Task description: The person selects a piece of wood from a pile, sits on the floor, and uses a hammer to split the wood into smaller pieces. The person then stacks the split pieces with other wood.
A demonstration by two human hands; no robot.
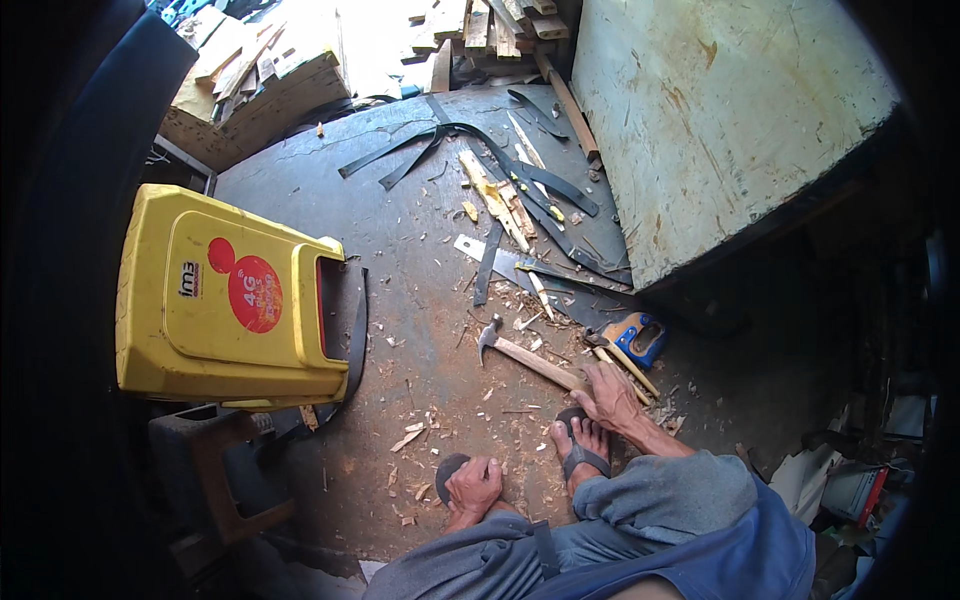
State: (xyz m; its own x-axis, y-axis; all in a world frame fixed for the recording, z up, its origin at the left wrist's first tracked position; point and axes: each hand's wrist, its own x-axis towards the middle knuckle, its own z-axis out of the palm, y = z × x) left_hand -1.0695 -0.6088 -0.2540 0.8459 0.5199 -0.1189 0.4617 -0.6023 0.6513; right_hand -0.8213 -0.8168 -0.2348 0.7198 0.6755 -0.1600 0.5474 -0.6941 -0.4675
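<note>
The claw hammer [540,365] lies at a slant over the wood shavings, its dark metal head pointing left. My right hand [612,398] is at the end of its wooden handle, with the fingers closed around it beside my sandalled right foot [580,447]. My left hand [473,487] is curled low at the front, next to the dark toe of a sandal [451,470]. Whatever its fingers may hold is hidden. Just beyond my right hand lies a handsaw with a blue and tan handle [636,340]. Its blade is partly covered by black strips and wood pieces.
A yellow plastic chair [220,300] lies tipped on the left, with a black strap [357,335] beside it. Black rubber strips [470,135] and split wood [495,200] are scattered farther off. A large pale panel [735,120] stands at right; wood offcuts [490,30] are stacked behind.
</note>
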